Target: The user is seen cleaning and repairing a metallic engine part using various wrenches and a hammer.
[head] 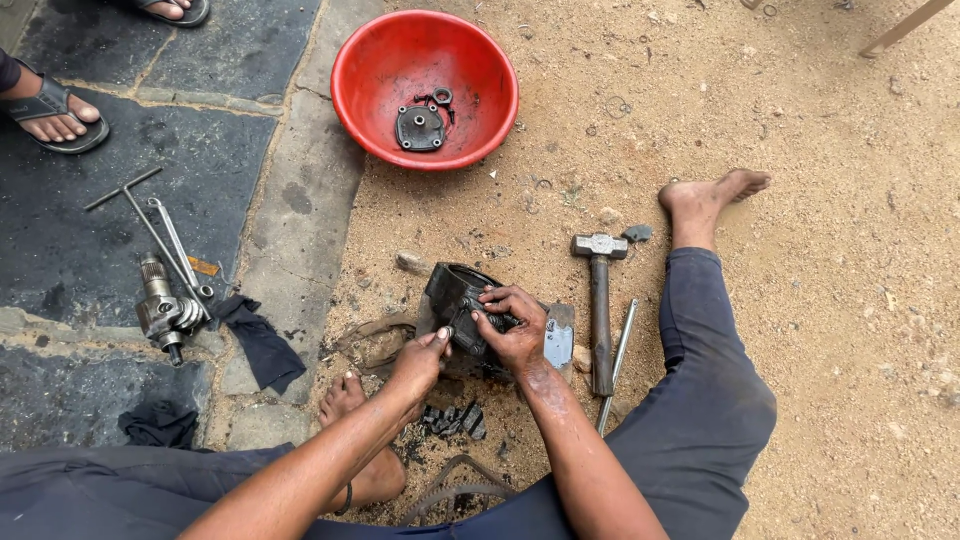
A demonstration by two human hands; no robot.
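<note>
A black greasy cylindrical metal housing (455,295) lies on the sandy ground between my legs. My right hand (512,325) grips its near rim, fingers curled over the top. My left hand (422,362) pinches at the housing's lower left edge with thumb and fingertips; a small part may be between them, but I cannot make it out. Small dark parts (455,420) lie on the ground just below my hands.
A hammer (599,300) and a thin metal rod (617,362) lie right of the housing. A red bowl (372,100) with a round metal plate (419,128) sits farther ahead. On the left pavement lie a T-handle wrench (150,225), a metal shaft assembly (165,310), dark rags (258,340). Another person's sandalled feet (55,115) stand top left.
</note>
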